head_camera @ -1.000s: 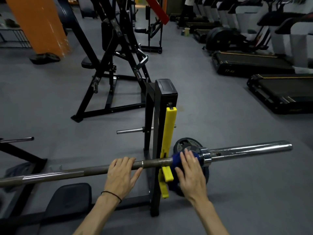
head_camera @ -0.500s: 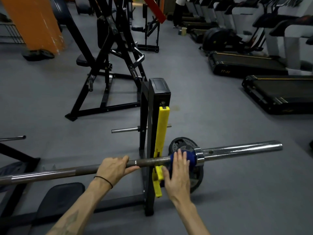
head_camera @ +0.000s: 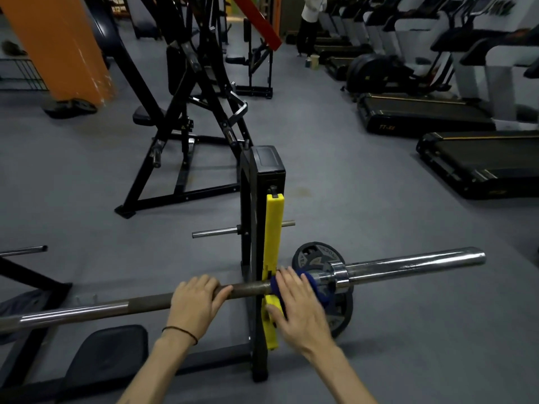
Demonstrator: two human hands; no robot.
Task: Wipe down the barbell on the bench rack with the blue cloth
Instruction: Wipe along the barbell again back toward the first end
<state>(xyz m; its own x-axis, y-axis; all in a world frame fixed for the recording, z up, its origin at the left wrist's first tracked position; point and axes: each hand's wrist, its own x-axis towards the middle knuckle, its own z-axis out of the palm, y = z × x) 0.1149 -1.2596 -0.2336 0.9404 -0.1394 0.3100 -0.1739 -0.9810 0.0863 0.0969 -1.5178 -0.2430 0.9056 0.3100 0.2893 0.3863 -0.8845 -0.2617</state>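
Note:
The barbell lies across the bench rack, its chrome sleeve sticking out to the right. A blue cloth is wrapped over the bar just right of the rack's yellow hook, next to the sleeve collar. My right hand presses the cloth against the bar, fingers draped over it. My left hand grips the dark knurled shaft just left of the black rack upright.
A black weight plate leans behind the sleeve. The bench pad sits below left. A black exercise frame stands ahead, treadmills line the right, and a person stands far back.
My right hand has slid the cloth slightly leftward along the bar towards the yellow hook. My left hand keeps its grip on the shaft.

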